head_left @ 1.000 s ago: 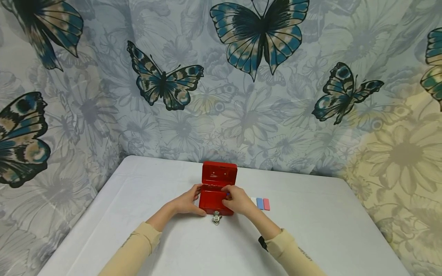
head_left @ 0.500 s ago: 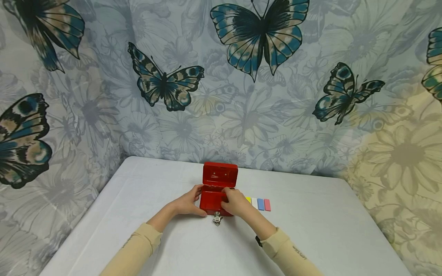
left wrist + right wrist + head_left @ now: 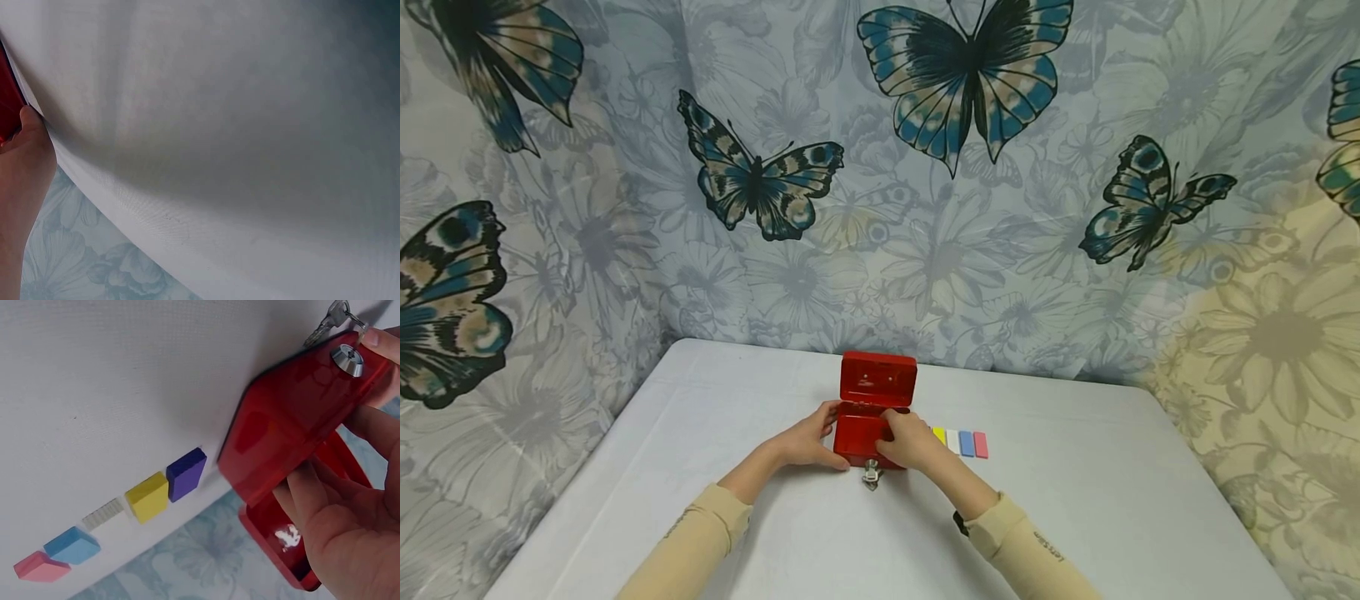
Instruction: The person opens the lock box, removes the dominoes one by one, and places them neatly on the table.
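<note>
A small red metal cash box (image 3: 854, 459) stands on the table with its lid (image 3: 878, 381) raised. My left hand (image 3: 807, 437) grips the box's left side, thumb near the front corner and fingers toward the back. My right hand (image 3: 912, 440) reaches over the right wall, its fingertips down inside the box. In the right wrist view those fingertips are hidden behind the box wall (image 3: 275, 431), and I cannot tell whether they hold anything. A key ring with keys (image 3: 329, 325) hangs from the round lock (image 3: 347, 360) on the front.
Right of the box, small rectangular blocks lie in a row: purple (image 3: 186, 475), yellow (image 3: 147, 496), white (image 3: 106, 517), blue (image 3: 72, 544) and pink (image 3: 42, 567). A white cloth covers the table (image 3: 1075, 483); a butterfly-print curtain (image 3: 940, 275) hangs behind it.
My right hand has lowered deeper into the box; the small blue thing at its fingertips a second ago is now out of sight. The left hand keeps its place.
</note>
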Demonstrator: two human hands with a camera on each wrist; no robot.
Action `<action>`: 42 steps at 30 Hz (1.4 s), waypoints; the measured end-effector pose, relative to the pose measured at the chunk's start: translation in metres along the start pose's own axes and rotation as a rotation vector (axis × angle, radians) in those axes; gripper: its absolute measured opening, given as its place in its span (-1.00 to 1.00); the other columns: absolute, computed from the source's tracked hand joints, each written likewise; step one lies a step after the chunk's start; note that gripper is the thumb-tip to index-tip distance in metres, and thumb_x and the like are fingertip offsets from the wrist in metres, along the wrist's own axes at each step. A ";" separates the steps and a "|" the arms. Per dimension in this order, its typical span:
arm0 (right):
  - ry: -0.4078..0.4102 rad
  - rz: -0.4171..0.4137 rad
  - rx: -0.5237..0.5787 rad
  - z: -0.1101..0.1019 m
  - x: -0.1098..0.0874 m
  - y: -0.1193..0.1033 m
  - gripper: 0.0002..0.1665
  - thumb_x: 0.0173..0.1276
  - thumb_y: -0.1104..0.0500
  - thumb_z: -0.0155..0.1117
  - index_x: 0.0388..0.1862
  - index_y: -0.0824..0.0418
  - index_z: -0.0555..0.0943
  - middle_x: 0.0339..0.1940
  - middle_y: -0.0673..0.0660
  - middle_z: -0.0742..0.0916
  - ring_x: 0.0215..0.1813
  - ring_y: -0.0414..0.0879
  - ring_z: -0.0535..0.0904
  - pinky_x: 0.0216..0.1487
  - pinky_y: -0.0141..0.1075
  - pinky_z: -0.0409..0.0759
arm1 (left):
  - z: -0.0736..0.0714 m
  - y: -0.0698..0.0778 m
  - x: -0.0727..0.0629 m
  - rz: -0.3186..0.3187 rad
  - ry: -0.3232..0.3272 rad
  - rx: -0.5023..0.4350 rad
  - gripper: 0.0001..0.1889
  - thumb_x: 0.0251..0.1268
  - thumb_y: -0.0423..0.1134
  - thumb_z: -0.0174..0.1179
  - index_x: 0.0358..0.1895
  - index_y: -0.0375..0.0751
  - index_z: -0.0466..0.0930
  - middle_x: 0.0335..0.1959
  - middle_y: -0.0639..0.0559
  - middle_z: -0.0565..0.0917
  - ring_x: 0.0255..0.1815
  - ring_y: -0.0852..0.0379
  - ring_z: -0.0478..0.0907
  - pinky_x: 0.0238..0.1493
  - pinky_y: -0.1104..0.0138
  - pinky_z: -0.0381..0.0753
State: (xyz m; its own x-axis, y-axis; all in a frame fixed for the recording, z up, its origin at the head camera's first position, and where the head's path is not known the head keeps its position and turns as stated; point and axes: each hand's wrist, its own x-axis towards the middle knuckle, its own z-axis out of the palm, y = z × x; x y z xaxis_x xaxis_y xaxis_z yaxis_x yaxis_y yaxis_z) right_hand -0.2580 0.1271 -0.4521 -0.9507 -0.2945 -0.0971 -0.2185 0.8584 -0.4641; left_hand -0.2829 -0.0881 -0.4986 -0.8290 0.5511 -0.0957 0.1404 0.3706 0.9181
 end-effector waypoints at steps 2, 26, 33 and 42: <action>-0.002 0.001 0.008 0.000 0.000 0.000 -0.49 0.21 0.20 0.42 0.11 0.35 0.55 -0.07 0.24 0.71 -0.06 0.08 0.62 0.01 -0.02 0.66 | 0.000 0.001 0.000 -0.001 0.001 0.000 0.04 -0.04 -0.33 0.51 0.46 -0.35 -0.03 0.44 -0.25 0.19 0.48 -0.16 0.12 0.46 0.06 0.15; 0.001 -0.072 0.090 -0.002 0.002 0.004 -0.53 0.26 0.23 0.35 0.14 0.35 0.55 0.04 0.27 0.68 0.01 0.12 0.59 0.06 0.02 0.63 | 0.000 0.000 0.000 -0.003 -0.002 -0.001 0.05 -0.04 -0.34 0.51 0.46 -0.34 -0.05 0.45 -0.24 0.19 0.48 -0.14 0.12 0.46 0.07 0.14; -0.003 0.010 0.037 -0.005 0.002 0.002 -0.49 0.23 0.27 0.37 0.15 0.37 0.51 -0.02 0.28 0.69 -0.06 0.12 0.60 0.01 0.01 0.66 | 0.000 -0.001 -0.001 -0.009 0.002 -0.008 0.06 -0.05 -0.34 0.51 0.47 -0.33 -0.05 0.45 -0.25 0.19 0.48 -0.15 0.11 0.46 0.06 0.14; -0.011 0.016 0.026 -0.003 0.003 0.002 -0.45 0.17 0.32 0.40 0.16 0.40 0.50 -0.05 0.29 0.69 -0.07 0.11 0.62 0.02 0.01 0.65 | 0.000 -0.001 0.000 -0.002 -0.004 -0.009 0.05 -0.03 -0.33 0.51 0.47 -0.34 -0.05 0.46 -0.26 0.17 0.48 -0.16 0.11 0.46 0.07 0.14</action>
State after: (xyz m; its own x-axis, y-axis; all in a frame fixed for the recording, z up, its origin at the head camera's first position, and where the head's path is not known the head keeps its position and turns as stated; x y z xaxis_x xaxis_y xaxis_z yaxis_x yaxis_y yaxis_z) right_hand -0.2620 0.1288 -0.4505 -0.9514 -0.2856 -0.1147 -0.1973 0.8520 -0.4850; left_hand -0.2829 -0.0887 -0.4997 -0.8271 0.5532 -0.0988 0.1340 0.3649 0.9214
